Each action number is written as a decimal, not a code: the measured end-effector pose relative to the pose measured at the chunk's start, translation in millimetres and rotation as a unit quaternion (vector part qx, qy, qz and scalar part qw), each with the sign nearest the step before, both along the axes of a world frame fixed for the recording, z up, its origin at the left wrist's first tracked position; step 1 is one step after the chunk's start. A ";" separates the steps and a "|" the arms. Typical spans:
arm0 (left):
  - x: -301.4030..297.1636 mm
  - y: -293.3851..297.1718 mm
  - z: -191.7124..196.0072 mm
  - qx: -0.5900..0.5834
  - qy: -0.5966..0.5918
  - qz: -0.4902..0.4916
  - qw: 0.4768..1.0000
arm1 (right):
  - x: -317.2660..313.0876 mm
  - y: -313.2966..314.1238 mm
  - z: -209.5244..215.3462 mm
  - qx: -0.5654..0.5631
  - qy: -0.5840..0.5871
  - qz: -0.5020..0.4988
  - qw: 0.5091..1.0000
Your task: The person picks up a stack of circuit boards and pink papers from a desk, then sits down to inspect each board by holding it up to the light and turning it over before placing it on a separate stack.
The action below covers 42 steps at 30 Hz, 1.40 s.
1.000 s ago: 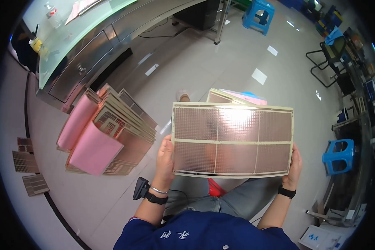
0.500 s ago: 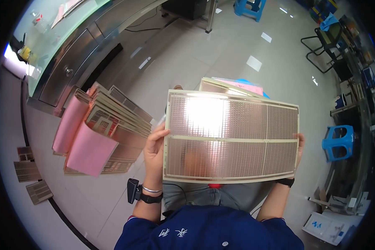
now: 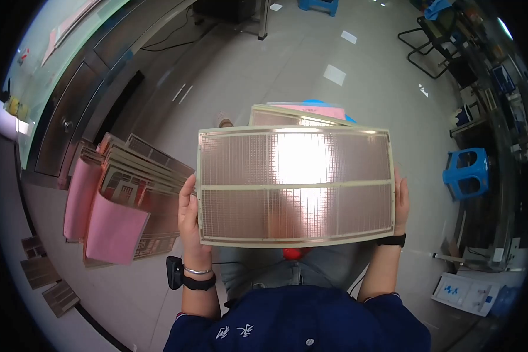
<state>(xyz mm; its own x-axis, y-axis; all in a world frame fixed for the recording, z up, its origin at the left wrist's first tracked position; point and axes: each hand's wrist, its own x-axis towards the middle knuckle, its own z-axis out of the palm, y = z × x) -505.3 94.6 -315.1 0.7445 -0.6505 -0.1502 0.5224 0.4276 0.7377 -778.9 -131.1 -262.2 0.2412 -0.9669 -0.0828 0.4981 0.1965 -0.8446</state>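
Note:
I hold a large copper-coloured grid panel flat in front of me, with light glaring off its middle. My left hand grips its left edge and my right hand grips its right edge. Beneath the panel, farther from me, lies a stack of similar panels with a pink sheet on top. My knees and a small red object show just below the panel.
To my left on the floor lies a pile of copper panels with pink sheets among them. A grey cabinet stands at the far left. A blue stool and racks are on the right. Small boards lie lower left.
The view has tilted and the panel has straightened from a slight slant to level; both hands keep their grip on its edges.

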 end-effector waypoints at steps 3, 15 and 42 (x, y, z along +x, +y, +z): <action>3.3 -6.7 15.2 0.011 -0.013 -0.020 1.000 | -28.2 -6.1 -6.0 0.060 0.041 0.247 0.966; -64.1 -37.0 4.1 -0.053 0.078 -0.112 0.989 | 37.4 49.5 -28.3 0.147 -0.042 0.271 0.950; -64.9 -22.1 -10.3 -0.003 0.155 -0.118 0.981 | 8.0 33.7 -37.8 0.073 -0.001 0.279 0.958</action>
<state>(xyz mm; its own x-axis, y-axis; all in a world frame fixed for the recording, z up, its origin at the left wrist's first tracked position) -570.1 72.4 -325.4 0.4931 -0.8006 -0.3406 0.8059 0.2728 0.5255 -770.9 -97.4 -299.9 0.7168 -0.6658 -0.2071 0.2822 0.5486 -0.7870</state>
